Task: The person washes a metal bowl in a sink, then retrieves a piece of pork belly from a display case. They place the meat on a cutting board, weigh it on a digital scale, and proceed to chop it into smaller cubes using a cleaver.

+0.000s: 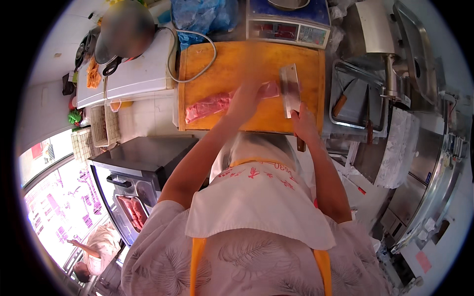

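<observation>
A long strip of raw red meat [210, 106] lies slantwise across the orange-brown wooden cutting board [222, 59]. My left hand [251, 79] reaches over the strip toward its right part. Its fingers are smeared by motion, so whether they grip the meat cannot be made out. To the right, my right hand [305, 123] is closed round the wooden handle of a cleaver [290, 89]. The cleaver's wide steel blade points away from me, just past the strip's right end.
Behind the board stand a blue weighing scale [286, 32] and a blue plastic bag [202, 19]. A metal tray [358, 106] with knives lies at the right, near a meat grinder [392, 79]. At the left is a dark-topped cabinet [143, 153]; another person [101, 246] is beyond it.
</observation>
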A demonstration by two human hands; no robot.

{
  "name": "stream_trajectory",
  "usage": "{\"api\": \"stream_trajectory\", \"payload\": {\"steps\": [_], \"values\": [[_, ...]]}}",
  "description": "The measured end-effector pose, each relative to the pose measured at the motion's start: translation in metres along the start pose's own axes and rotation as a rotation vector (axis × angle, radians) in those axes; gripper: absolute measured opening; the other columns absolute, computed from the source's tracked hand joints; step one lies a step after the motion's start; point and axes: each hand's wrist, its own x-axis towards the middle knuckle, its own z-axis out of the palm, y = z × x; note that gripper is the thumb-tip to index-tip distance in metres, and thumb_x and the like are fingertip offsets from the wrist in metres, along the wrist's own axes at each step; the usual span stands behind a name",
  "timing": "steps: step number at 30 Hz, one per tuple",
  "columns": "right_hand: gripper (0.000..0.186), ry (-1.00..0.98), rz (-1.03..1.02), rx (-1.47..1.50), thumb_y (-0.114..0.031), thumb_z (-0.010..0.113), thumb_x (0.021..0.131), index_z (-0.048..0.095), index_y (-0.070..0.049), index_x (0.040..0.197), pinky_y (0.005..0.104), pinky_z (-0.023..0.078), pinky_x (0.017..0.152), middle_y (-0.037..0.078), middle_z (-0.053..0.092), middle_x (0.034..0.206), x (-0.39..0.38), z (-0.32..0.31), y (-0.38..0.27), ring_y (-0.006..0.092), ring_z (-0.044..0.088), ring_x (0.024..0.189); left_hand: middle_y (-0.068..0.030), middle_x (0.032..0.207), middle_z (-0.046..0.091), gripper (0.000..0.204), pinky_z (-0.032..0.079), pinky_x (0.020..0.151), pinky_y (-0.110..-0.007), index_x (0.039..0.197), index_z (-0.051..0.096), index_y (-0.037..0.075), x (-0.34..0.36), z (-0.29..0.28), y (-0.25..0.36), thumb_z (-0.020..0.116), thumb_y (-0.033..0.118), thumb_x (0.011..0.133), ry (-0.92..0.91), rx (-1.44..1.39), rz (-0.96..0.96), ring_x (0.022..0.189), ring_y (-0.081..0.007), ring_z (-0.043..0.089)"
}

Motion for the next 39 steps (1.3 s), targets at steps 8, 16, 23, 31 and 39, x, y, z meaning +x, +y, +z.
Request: {"api": "stream_trajectory", "payload": {"steps": [8, 16, 23, 31, 39], "values": [[0.035, 0.255, -0.327, -0.383, -0.008, 0.054, 0.098, 0.044, 0.010, 0.126, 0.0584, 0.052, 0.069, 0.030, 0.068, 0.081, -0.039, 0.036, -0.004, 0.0492, 0.068, 0.077, -0.0172, 0.105, 0.069, 0.037, 0.051, 0.090, -0.050, 0.118, 0.066, 0.005, -0.004, -0.019, 0.010, 0.075, 0.005, 0.083, -0.029, -0.051, 0.001, 0.103, -0.0417, 0.062], [0.035, 0.259, -0.308, -0.505, -0.008, 0.054, 0.097, 0.047, 0.011, 0.125, 0.0548, 0.056, 0.073, 0.030, 0.069, 0.087, 0.015, 0.075, 0.019, 0.0473, 0.069, 0.084, -0.0153, 0.104, 0.072, 0.031, 0.052, 0.091, -0.048, 0.120, 0.069, 0.007, -0.008, -0.008, -0.005, 0.069, 0.006, 0.089, -0.052, -0.102, 0.007, 0.102, -0.0399, 0.065], [0.033, 0.227, -0.287, -0.265, -0.014, 0.051, 0.102, 0.044, 0.011, 0.124, 0.0585, 0.052, 0.073, 0.034, 0.067, 0.089, 0.012, 0.023, 0.009, 0.0525, 0.066, 0.088, -0.0163, 0.114, 0.070, 0.041, 0.052, 0.092, -0.048, 0.126, 0.065, 0.007, -0.010, -0.026, 0.012, 0.070, 0.003, 0.086, -0.008, -0.178, 0.037, 0.107, -0.0410, 0.063], [0.042, 0.244, -0.312, -0.371, -0.012, 0.055, 0.101, 0.039, 0.010, 0.133, 0.0606, 0.051, 0.067, 0.031, 0.066, 0.079, -0.043, 0.050, -0.009, 0.0520, 0.067, 0.076, -0.0172, 0.112, 0.069, 0.041, 0.052, 0.092, -0.050, 0.125, 0.064, 0.006, -0.015, -0.023, -0.002, 0.069, 0.000, 0.085, 0.028, 0.004, 0.104, 0.106, -0.0416, 0.062], [0.039, 0.199, -0.339, -0.495, -0.008, 0.055, 0.098, 0.042, 0.009, 0.130, 0.0569, 0.055, 0.073, 0.033, 0.068, 0.091, 0.017, 0.074, -0.004, 0.0502, 0.068, 0.085, -0.0173, 0.107, 0.071, 0.038, 0.052, 0.091, -0.049, 0.125, 0.067, 0.006, -0.020, -0.014, -0.023, 0.067, 0.001, 0.087, -0.060, 0.005, 0.085, 0.104, -0.0401, 0.064]]}}
